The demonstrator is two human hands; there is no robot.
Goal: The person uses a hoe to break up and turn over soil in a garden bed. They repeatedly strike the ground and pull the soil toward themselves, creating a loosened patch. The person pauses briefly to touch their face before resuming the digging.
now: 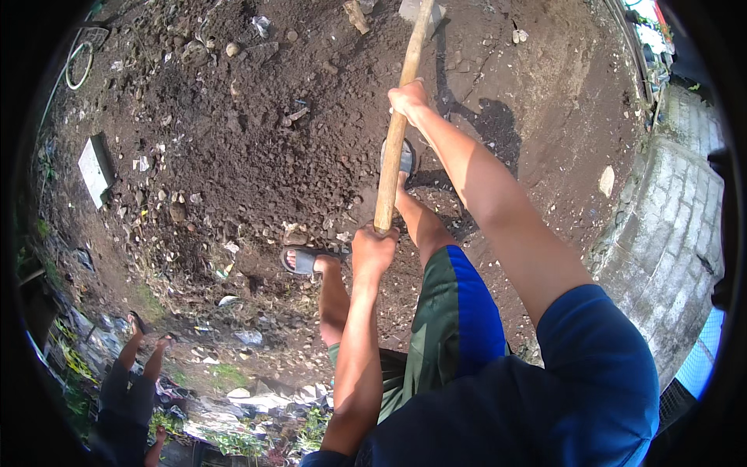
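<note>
A long wooden handle (394,157) runs from my body up and away over bare brown soil (274,134). My left hand (374,248) is closed around its near end. Farther along, my right hand (410,99) grips the shaft with the arm stretched out. At the handle's far end a flat grey metal blade (435,17) shows at the top edge, partly cut off by the picture, so its exact kind cannot be told. Its shadow falls on the soil to the right.
Another person (131,379) stands at the lower left. A pale block (95,170) lies on the left, with a hose loop (79,65) beyond it. A concrete block wall (665,216) runs along the right. Stones and litter lie around my sandalled feet (303,260).
</note>
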